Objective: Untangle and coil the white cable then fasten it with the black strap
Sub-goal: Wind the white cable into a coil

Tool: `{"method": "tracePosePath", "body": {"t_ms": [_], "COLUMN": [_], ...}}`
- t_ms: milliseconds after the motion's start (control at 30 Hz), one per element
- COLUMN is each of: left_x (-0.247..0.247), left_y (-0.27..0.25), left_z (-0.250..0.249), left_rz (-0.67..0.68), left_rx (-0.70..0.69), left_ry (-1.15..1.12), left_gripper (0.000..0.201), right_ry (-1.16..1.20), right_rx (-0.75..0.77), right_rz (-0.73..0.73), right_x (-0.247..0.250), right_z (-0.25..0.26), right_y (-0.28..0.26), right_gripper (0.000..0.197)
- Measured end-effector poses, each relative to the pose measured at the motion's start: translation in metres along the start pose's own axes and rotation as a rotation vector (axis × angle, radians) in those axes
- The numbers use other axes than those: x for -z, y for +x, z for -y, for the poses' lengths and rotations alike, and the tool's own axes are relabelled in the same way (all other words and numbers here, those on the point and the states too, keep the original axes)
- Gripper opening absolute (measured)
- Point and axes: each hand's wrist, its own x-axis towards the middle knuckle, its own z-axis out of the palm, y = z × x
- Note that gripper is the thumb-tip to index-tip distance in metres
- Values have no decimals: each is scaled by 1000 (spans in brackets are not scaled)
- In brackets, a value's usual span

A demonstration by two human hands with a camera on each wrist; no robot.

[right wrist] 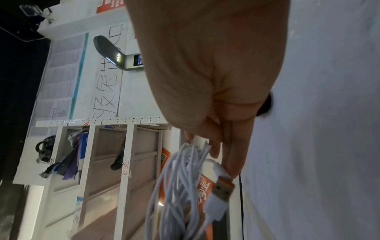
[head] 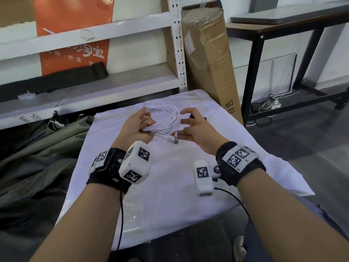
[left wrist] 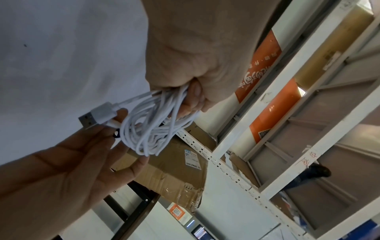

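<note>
White cable point(head: 166, 118) coiled in left grip point(head: 137, 125); right grip point(head: 194, 127) loose, fingertips touching coil.

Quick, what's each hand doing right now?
Left hand: grips the coiled white cable.
Right hand: open, its straight fingers touching the cable's USB plug.

Black wristbands point(head: 105, 167) with white marker-printed camera blocks point(head: 135, 164) (thin black cables point(head: 121, 214) trailing)

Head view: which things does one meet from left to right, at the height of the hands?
Olive fabric → left hand → white cable → right hand → cardboard box.
</note>
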Motion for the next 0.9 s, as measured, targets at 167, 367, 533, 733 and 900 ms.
{"method": "tracePosePath", "body": {"t_ms": [167,367,533,733,900], "left_x": [3,10,7,10,3], "left_y": [3,6,2,9,6], "left_z": [-1,2,9,6,2], "left_rz": [42,33,17,7,1], "left_rx": [39,87,49,68,93], "left_ry": [-80,-63,19,148,288], "left_gripper": [41,50,40,34,32], "right_ry": [-280,-530,-737,-974,-1289], "right_rx": [159,282,356,407,544], "right_rz": [-13,-50,-121,-179,-310], "right_x": [-1,-2,0,1,0], "right_z": [-1,-6,-10,-11,-6], "right_y": [2,4,10,11,10], "right_gripper": [78,55,53,45,31]}}
